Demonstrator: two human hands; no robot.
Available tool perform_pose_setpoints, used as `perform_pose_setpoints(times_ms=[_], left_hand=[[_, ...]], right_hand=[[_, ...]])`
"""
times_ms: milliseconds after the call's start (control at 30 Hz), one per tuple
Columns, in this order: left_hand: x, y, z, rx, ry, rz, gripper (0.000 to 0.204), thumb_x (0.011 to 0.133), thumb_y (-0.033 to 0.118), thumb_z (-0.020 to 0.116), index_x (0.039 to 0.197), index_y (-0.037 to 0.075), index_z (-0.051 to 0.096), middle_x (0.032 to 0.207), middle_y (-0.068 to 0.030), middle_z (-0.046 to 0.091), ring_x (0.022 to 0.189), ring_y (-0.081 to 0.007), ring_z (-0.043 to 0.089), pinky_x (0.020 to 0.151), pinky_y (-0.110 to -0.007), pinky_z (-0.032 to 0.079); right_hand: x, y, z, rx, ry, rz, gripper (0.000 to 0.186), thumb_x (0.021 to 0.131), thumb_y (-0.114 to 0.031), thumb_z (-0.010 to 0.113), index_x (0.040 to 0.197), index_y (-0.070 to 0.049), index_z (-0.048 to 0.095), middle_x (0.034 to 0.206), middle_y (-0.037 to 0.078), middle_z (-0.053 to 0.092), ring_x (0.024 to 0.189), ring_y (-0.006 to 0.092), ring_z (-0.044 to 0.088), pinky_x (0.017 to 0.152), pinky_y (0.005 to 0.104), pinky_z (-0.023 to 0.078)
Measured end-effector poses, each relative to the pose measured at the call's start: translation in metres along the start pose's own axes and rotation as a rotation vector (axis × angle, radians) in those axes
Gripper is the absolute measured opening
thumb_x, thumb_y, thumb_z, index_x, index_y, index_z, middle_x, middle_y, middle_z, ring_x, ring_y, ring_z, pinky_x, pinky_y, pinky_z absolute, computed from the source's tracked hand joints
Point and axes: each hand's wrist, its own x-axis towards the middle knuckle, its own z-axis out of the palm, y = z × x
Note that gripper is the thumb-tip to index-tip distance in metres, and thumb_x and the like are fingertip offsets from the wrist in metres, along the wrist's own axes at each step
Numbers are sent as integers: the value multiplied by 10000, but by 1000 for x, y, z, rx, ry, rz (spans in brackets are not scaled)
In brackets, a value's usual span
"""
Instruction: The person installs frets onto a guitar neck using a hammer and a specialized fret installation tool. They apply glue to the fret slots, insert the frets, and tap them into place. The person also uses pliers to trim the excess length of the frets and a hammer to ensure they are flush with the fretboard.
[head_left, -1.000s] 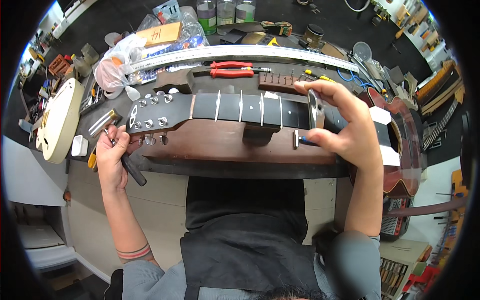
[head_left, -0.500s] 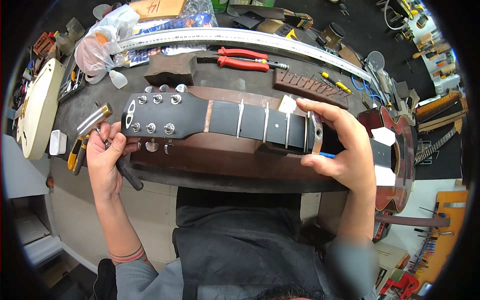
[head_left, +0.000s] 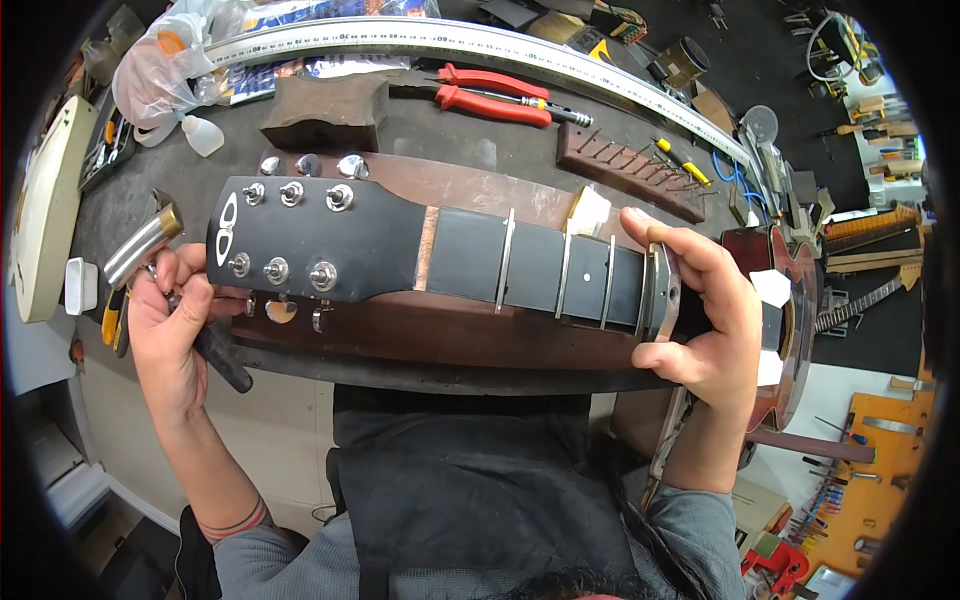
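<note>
A red guitar lies with its black headstock at the left and its fretboard face up, over a brown wooden board. My left hand, by the headstock's end, is closed on a hammer with a steel and brass head and dark handle; fingertips reach beside the lower tuners. My right hand grips a flat steel bar standing across the fretboard just right of several silver frets, thumb on the near side and fingers on the far side. White tape shows behind the neck.
Behind lie red-handled pliers, a dark block, a long steel ruler, a pin holder and plastic bags. A cream guitar body sits at left. An orange tool board is at lower right.
The view has shifted and turned, so the headstock looks larger and further left. The steel bar in my right hand has moved left along the fretboard, now beside the frets.
</note>
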Motion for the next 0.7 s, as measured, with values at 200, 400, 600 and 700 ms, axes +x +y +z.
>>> perform_pose_setpoints(times_ms=[200,400,600,700], left_hand=[[-1,1,-14,33,41,-10,179,1126,110,639,1090,118,464,1173,-53,628,743,-70,538,662,-239,472],[-8,60,-14,180,14,-2,360,1114,67,567,1465,-4,532,1219,-43,584,672,-26,398,577,-216,332],[-10,128,83,495,-127,313,318,1018,23,639,1320,-71,670,1050,-87,705,751,-122,559,631,-276,432],[21,156,141,867,-572,758,298,910,-15,721,1205,-54,718,927,-129,673,771,-261,616,673,-341,472]], right_hand=[[-3,-4,-1,-98,-4,40,989,676,-663,960,1367,1,713,1225,156,785,1090,325,759,942,411,594],[-7,-8,-3,-154,-20,54,944,691,-627,956,1358,-10,698,1195,170,776,1070,364,748,951,441,579],[-3,-17,-9,-271,-62,-20,835,739,-518,964,1350,-26,678,1202,180,770,1083,401,738,957,472,570],[-1,-18,-11,-289,-54,-48,847,736,-482,960,1395,-39,666,1259,161,769,1140,376,734,987,461,562]])
